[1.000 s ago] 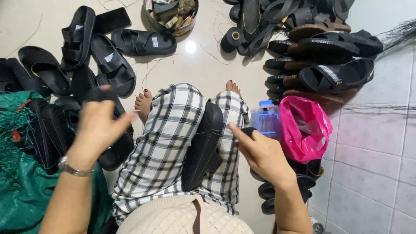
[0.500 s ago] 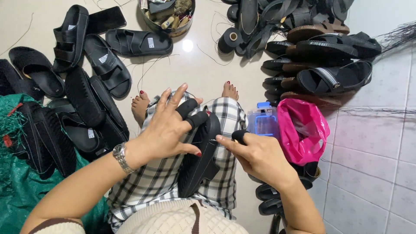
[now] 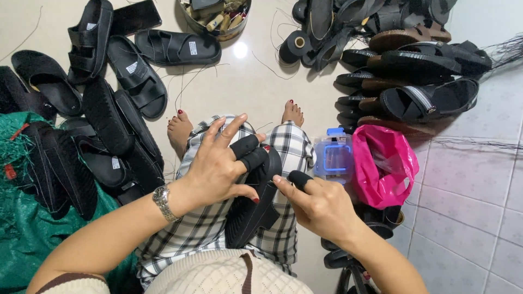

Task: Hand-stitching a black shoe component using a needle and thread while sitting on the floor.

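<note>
Head view: black sandal steadied on the lap between both hands

Head-camera footage shows a black sandal laid across the lap, on checked trousers, so that it is supported from below and both hands are left free to work on it. The sandal is gripped by the left hand, whose thumb is pressed against its side while black finger guards on two fingers rest on its upper edge; the guards are judged to be worn as protection against a needle or thread. The right hand is closed in a pinch just right of the sandal, with its own black guard on one fingertip; whether a needle or thread is pinched cannot be told.

The sandal is seen edge-on, tilted, with a thick dark sole and a line of pale stitching along its side. Its surface appears matte and slightly textured.

Left of the sandal, loose black sandals are spread on the pale floor beside a green net sack, apparently kept within reach. Right of the sandal, a blue plastic box and a pink bag are placed close by, and beyond them finished-looking sandals are stacked in a pile. Above the sandal, near the bare feet, a round tin of small items is set, with a black thread spool further right.
</note>
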